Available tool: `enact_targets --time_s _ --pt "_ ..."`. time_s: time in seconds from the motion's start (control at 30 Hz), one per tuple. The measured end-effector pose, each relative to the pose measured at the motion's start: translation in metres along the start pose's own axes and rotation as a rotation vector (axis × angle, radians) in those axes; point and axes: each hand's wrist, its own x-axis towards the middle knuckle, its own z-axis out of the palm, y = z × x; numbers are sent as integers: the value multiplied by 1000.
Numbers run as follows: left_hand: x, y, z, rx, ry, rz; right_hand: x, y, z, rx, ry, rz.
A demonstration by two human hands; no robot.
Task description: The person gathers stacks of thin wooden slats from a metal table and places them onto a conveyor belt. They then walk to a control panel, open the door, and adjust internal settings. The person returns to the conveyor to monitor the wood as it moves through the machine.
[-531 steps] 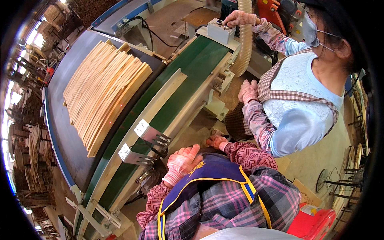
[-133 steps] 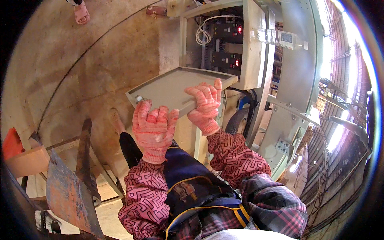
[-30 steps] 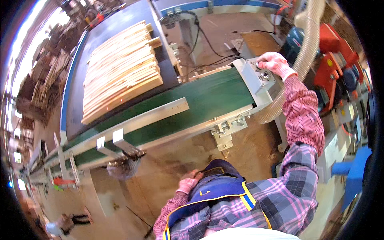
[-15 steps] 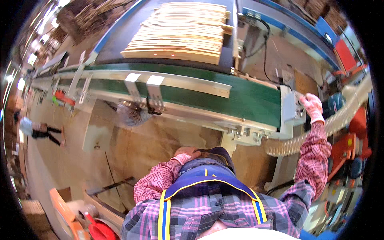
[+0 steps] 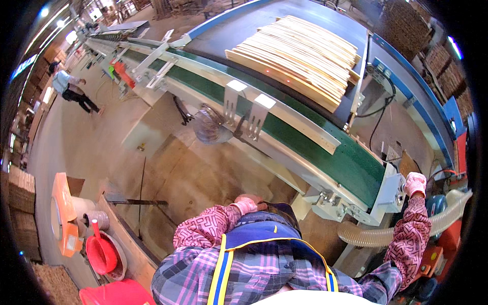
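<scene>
My left hand, in a pale glove with the fingers partly bare, lies at the front of my blue apron. Its fingers are stretched out and hold nothing that I can see. Out to the right, my gloved right hand is closed against the grey control box at the near end of a green belt conveyor. What its fingers grip there is hidden. Beyond the belt, a stack of thin wooden strips lies on a dark table with blue edges.
A ribbed clear hose curves below the conveyor's end. Two slotted metal brackets stand on its near rail. At lower left are an orange tape dispenser and a red scoop. Another person stands far left.
The view has turned, so the conveyor now slants down to the right and the strips sit farther right. My left hand remains at the apron, my right at the control box.
</scene>
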Motion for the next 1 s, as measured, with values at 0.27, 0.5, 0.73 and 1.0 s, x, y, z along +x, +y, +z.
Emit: enact_targets --time_s 0.27,0.5,0.73,1.0 --pt "-14 -10 6 -82 -40 -57 20 -6 1 -72 -111 -21" --pt "19 -41 46 -20 5 97 -4 -7 -5 -127 -28 -225" --pt "4 2 10 -9 -49 -3 -11 -3 1 -260 52 -362" --pt "3 9 2 -52 -67 28 -11 7 9 -209 115 -381"
